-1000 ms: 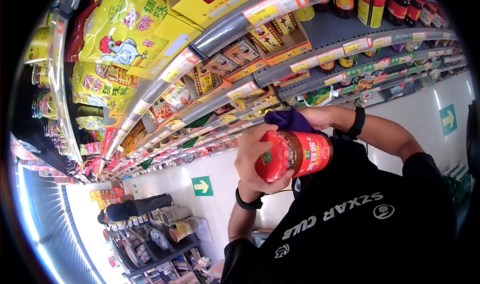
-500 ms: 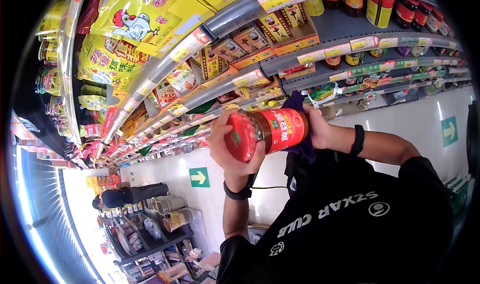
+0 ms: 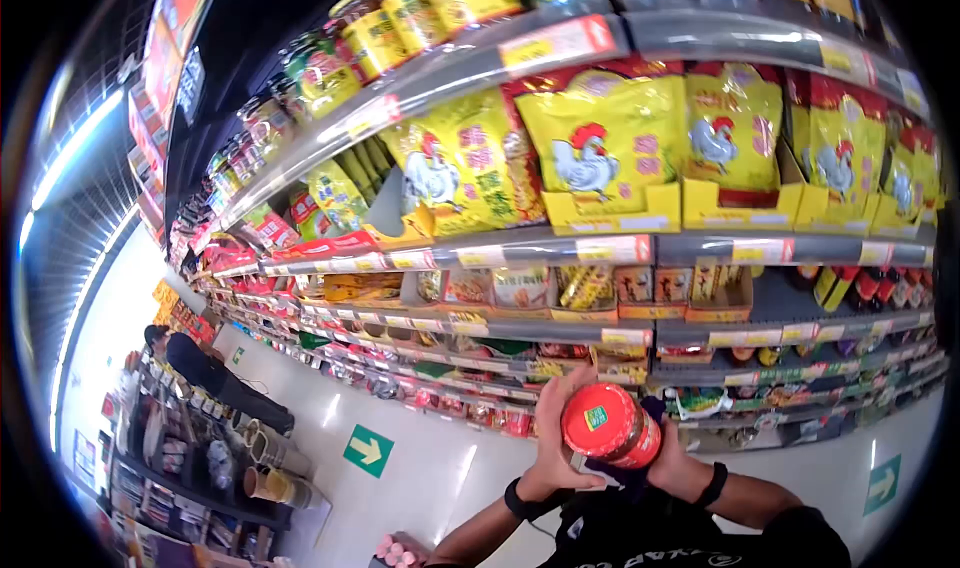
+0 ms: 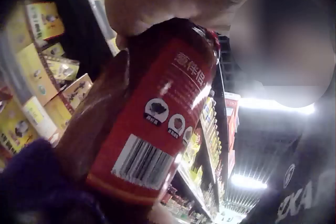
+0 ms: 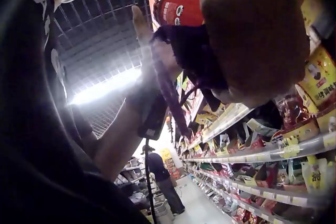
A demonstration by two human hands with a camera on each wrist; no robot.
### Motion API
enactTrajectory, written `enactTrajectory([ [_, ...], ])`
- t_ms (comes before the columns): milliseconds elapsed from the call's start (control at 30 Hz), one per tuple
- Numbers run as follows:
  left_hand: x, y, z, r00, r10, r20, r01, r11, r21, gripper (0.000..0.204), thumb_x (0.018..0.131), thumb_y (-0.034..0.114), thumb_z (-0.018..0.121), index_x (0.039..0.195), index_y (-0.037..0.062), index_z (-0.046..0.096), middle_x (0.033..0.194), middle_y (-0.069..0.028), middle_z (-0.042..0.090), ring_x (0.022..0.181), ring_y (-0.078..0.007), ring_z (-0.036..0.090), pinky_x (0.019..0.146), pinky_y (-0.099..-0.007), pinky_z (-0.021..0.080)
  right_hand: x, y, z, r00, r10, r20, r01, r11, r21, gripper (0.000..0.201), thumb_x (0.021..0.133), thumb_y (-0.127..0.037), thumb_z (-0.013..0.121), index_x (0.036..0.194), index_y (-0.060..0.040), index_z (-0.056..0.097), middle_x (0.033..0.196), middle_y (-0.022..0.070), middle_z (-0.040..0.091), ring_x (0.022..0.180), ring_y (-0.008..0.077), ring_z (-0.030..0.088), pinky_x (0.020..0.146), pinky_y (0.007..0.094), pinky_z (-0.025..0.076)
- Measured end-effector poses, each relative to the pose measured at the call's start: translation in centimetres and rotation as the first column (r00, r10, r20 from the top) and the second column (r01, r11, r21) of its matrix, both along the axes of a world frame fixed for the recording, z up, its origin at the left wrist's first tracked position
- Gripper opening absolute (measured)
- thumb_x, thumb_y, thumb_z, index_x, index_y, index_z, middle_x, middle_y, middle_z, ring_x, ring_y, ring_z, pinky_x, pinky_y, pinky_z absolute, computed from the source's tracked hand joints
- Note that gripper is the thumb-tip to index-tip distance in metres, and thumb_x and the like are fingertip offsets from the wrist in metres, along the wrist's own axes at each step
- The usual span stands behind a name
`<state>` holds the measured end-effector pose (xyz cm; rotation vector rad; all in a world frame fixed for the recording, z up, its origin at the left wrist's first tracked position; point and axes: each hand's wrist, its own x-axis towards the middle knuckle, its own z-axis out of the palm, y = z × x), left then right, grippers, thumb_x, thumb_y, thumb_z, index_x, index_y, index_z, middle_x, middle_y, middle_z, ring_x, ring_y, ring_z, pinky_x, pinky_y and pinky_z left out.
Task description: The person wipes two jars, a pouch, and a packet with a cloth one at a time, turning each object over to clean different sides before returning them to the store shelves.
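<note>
A sauce jar [image 3: 610, 423] with a red lid and red label is held between both hands in front of the shelves, its lid turned up toward the head camera. My left hand [image 3: 558, 438] lies along the lid side, fingers at the lid's far edge and thumb spread below it. At the jar's lower end, my right hand [image 3: 680, 465] holds a dark purple cloth [image 5: 197, 56] against the glass. In the left wrist view, the barcode [image 4: 143, 162] on the label shows, with the purple cloth at the lower left.
Shelves hold yellow seasoning bags [image 3: 600, 138] with a rooster print, boxes and jars [image 3: 375, 33]. Price-tag rails [image 3: 480, 255] run along their edges. A person [image 3: 215, 373] in dark clothes stands down the aisle beside a dark display stand [image 3: 190, 468]. Green arrow signs [image 3: 369, 451] mark the floor.
The head view has swung up and left, showing more shelf. The jar has turned from lying sideways to lid toward the camera. The left thumb has come away from the lid.
</note>
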<state>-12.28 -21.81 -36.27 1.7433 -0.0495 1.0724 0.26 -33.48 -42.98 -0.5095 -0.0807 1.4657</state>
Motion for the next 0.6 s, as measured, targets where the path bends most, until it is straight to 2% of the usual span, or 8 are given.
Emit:
enactTrajectory([
  [67,-1.8,0.9,-0.3,0.968,-0.248,-0.023,0.229,0.922,-0.313,0.130,0.057,0.028,0.088,0.144,0.0053,-0.005,0.148,-0.0179,0.018,0.135,-0.0278,0.027,0.109,-0.0407,0.024,-1.2,1.3,-0.4,1.000,0.013,0.003,-0.012,0.993,-0.119,0.075,0.089,-0.061,0.011,0.141,-0.0105,0.032,0.143,0.0108,0.037,0.132,0.0326,0.033,0.109,0.0513,0.025],
  [100,-2.9,1.2,-1.3,0.983,-0.151,-0.108,0.115,0.952,-0.284,0.122,0.057,0.026,0.087,0.144,0.0036,0.005,0.145,-0.0164,0.025,0.133,-0.0244,0.029,0.109,-0.0394,0.025,-2.0,2.1,-0.1,1.000,0.004,0.011,-0.002,0.988,-0.154,0.075,0.089,-0.061,0.011,0.140,-0.0108,0.033,0.142,0.0108,0.037,0.132,0.0324,0.033,0.109,0.0509,0.025],
  [167,-4.6,3.6,-4.4,0.901,-0.114,-0.418,0.122,0.993,-0.008,0.105,0.057,0.026,0.088,0.139,0.0012,0.027,0.136,-0.0146,0.041,0.126,-0.0218,0.040,0.106,-0.0373,0.031,-3.5,4.0,-0.7,0.998,-0.012,0.053,0.024,0.975,-0.222,0.068,0.090,-0.055,0.016,0.138,-0.0111,0.038,0.142,0.0094,0.038,0.131,0.0293,0.036,0.110,0.0467,0.024],
  [267,-6.6,5.1,-2.6,0.830,-0.289,-0.478,0.182,0.949,-0.257,0.099,0.057,0.032,0.088,0.136,0.0033,0.035,0.135,-0.0107,0.045,0.127,-0.0215,0.039,0.107,-0.0364,0.029,-5.7,6.4,-0.4,0.994,0.038,0.102,-0.016,0.977,-0.212,0.064,0.091,-0.051,0.020,0.137,-0.0103,0.039,0.141,0.0095,0.040,0.130,0.0287,0.037,0.110,0.0454,0.026],
  [367,-8.2,7.1,-2.4,0.887,-0.174,-0.427,0.140,0.984,-0.110,0.097,0.056,0.028,0.089,0.134,0.0034,0.037,0.131,-0.0098,0.048,0.123,-0.0206,0.044,0.106,-0.0370,0.032,-7.9,7.4,1.9,0.989,0.050,0.142,-0.029,0.989,-0.143,0.061,0.092,-0.049,0.024,0.136,-0.0087,0.040,0.141,0.0105,0.039,0.128,0.0281,0.039,0.109,0.0442,0.028],
  [400,-8.7,7.4,-2.0,0.895,-0.164,-0.414,0.118,0.984,-0.134,0.096,0.055,0.026,0.090,0.133,0.0025,0.038,0.130,-0.0098,0.049,0.121,-0.0204,0.046,0.104,-0.0374,0.034,-8.0,8.5,2.5,0.996,0.049,0.074,-0.029,0.968,-0.249,0.061,0.092,-0.048,0.027,0.136,-0.0079,0.040,0.141,0.0109,0.039,0.128,0.0283,0.039,0.108,0.0433,0.029],
  [500,-8.5,8.5,-1.3,0.947,-0.093,-0.307,0.050,0.988,-0.145,0.086,0.054,0.029,0.089,0.123,0.0002,0.046,0.118,-0.0106,0.058,0.107,-0.0187,0.056,0.093,-0.0351,0.044,-9.1,9.8,0.0,0.996,-0.076,0.055,0.080,0.993,-0.081,0.064,0.091,-0.053,0.027,0.135,-0.0082,0.042,0.139,0.0124,0.042,0.127,0.0301,0.040,0.108,0.0454,0.029],
  [600,-8.8,8.7,-1.7,0.951,-0.084,-0.298,0.001,0.964,-0.266,0.088,0.055,0.024,0.088,0.124,0.0004,0.039,0.117,-0.0121,0.056,0.107,-0.0212,0.056,0.092,-0.0356,0.045,-10.3,10.2,1.7,0.989,-0.150,0.003,0.148,0.971,-0.185,0.064,0.092,-0.053,0.024,0.135,-0.0086,0.040,0.138,0.0144,0.043,0.126,0.0316,0.042,0.106,0.0496,0.030],
])
